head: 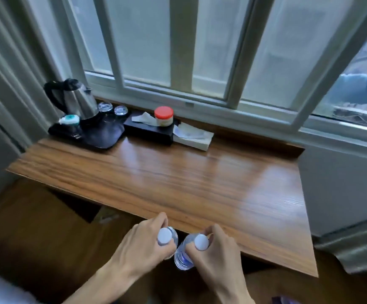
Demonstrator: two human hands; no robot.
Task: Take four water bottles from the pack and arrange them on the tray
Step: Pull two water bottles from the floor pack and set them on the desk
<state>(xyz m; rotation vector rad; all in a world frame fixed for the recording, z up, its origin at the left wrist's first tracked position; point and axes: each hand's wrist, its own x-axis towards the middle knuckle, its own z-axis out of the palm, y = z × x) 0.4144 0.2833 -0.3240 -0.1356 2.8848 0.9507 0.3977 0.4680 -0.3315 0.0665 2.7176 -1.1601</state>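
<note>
My left hand (142, 244) grips a clear water bottle (164, 236) with a white cap by its neck. My right hand (216, 251) holds a second clear water bottle (183, 257) with a white cap and a blue label the same way. Both bottles hang upright, side by side, just in front of the near edge of the wooden table (178, 178). The black tray (103, 134) lies at the table's far left corner. At the bottom right edge a bit of purple-blue plastic (285, 300) shows; I cannot tell if it is the pack.
On the tray stand a steel kettle (77, 99), two upturned glasses (112, 108) and a small teal-topped item (69, 120). Beside it lie a black tissue box (149, 128) with a red-lidded jar (164, 116) and a white packet (192, 136). Windows run behind; a curtain hangs left.
</note>
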